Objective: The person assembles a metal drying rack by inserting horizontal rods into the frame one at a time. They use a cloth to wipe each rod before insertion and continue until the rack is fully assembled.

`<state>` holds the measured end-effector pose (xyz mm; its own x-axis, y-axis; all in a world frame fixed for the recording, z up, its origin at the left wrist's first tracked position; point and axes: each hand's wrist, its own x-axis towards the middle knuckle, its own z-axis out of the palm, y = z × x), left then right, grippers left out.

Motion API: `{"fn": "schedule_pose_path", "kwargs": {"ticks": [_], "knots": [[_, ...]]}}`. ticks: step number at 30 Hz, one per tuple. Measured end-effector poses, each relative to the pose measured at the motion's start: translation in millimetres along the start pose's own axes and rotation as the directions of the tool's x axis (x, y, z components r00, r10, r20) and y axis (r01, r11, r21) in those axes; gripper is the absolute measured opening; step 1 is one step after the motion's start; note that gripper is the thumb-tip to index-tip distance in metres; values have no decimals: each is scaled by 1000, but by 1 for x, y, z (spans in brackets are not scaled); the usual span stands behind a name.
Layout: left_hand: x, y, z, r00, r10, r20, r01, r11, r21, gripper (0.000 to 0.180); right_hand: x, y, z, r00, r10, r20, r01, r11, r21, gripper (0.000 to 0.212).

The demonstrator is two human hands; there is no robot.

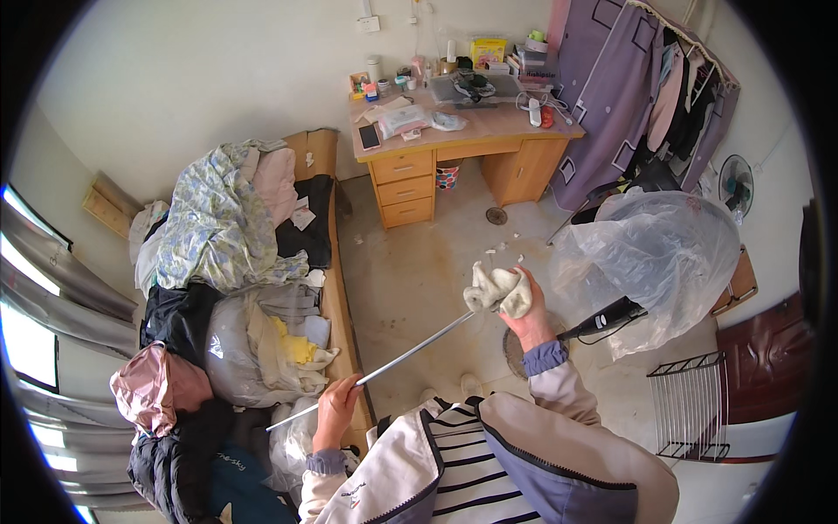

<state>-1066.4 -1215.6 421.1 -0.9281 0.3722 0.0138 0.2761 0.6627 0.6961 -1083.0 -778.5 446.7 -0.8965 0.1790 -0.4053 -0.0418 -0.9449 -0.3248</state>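
The floor (410,253) is smooth, dull beige-grey and blotched with stains, with a few white scraps (502,248) scattered on it. Above it, in front of the wearer's striped top (471,472), my view gives me a slim, straight, pale-grey rod (419,345) slanting from lower left to upper right. The left hand (336,410) is closed around it toward its lower end. The right hand (528,323) is half curled, gripping a crumpled off-white cloth (496,291), soft-looking and bunched into rounded folds at the rod's upper end. I can't tell whether the tip goes inside the cloth or only touches it.

To the right I see a big, thin, wrinkled clear plastic bag (650,253), puffed out, and nearer the wearer a wire rack (690,406) of parallel bars. On the left, a wooden-edged bed (336,323) is heaped with a rumpled floral quilt (218,218), a glossy pink bag (161,384), a dark puffer jacket (170,463) and a clear sack of pale clothes (240,349). At the back, a brown wooden desk (404,189) with three drawers stands by the white wall (218,70), its top cluttered. Beside it, a purple fabric wardrobe (602,96) gapes open on hanging clothes (676,100).
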Motion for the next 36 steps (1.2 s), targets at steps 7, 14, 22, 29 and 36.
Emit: {"fn": "schedule_pose_path", "kwargs": {"ticks": [7,14,22,29,36], "knots": [[11,-13,5,999,42,12,-42,999,-36,23,-15,8,26,995,-103,13,104,994,-34,23],[19,-28,10,995,69,68,-59,989,-136,23,-20,4,24,984,-175,-35,175,985,-9,22],[44,-30,25,993,93,79,-75,977,-201,21,-20,10,41,958,-285,27,285,959,0,25],[82,-19,50,972,151,178,-101,959,-264,21,-17,-7,50,901,-425,90,431,900,-68,33],[160,3,94,947,235,217,-188,958,-216,22,25,-53,63,901,-398,174,417,904,-88,35]]}}
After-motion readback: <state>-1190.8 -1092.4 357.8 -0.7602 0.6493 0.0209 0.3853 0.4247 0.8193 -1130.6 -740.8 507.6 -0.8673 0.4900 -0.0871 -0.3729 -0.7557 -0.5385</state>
